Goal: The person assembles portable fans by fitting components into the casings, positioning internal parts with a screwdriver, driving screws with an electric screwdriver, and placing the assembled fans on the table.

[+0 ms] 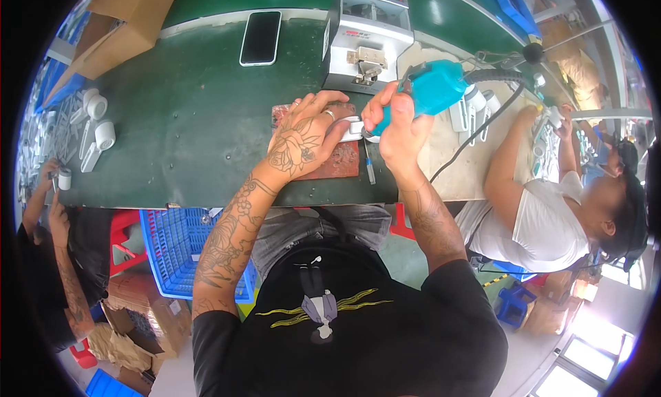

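My right hand is wrapped round a teal corded power tool, its front end pointing left at a small white plastic part. That part lies on a worn reddish board, where my left hand holds it down with thumb and fingers. The left fingers partly hide the part, and the tool's exact contact with it cannot be made out. Beside the board's right edge, close under my right hand, lies a slim tool with a blue handle.
Behind the board stands a grey machine, with a phone to its left. White handled parts lie at the far left, others at right. The black cord curves over the bench. Co-workers sit on both sides; a blue basket is below.
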The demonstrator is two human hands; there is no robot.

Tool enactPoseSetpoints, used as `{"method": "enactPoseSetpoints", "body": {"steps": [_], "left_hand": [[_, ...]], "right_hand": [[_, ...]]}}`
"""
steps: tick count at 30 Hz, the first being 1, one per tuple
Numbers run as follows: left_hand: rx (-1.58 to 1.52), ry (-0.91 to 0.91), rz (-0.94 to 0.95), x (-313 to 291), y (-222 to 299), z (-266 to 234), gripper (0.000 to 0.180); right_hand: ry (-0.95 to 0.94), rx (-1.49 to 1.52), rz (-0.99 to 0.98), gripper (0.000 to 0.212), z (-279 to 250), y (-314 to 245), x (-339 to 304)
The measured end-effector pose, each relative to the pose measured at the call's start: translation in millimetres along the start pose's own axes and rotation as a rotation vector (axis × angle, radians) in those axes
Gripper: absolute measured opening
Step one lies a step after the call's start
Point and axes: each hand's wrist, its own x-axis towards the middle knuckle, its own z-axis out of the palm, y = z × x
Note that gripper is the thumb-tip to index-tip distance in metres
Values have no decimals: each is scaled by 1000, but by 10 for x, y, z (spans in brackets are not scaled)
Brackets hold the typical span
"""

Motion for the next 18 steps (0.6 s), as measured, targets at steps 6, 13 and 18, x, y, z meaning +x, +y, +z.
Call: {"method": "enactPoseSetpoints", "body": {"steps": [6, 13, 18], "left_hand": [[174, 87, 280, -184, 15, -28, 26], [419, 76, 71, -759, -221, -980, 37], [557, 350, -289, -1700, -1108, -1914, 29]], "right_hand": [[135, 264, 256, 58, -169, -39, -162], [88, 200, -163, 72, -280, -624, -560], [168, 162, -57, 72, -414, -532, -809]]}}
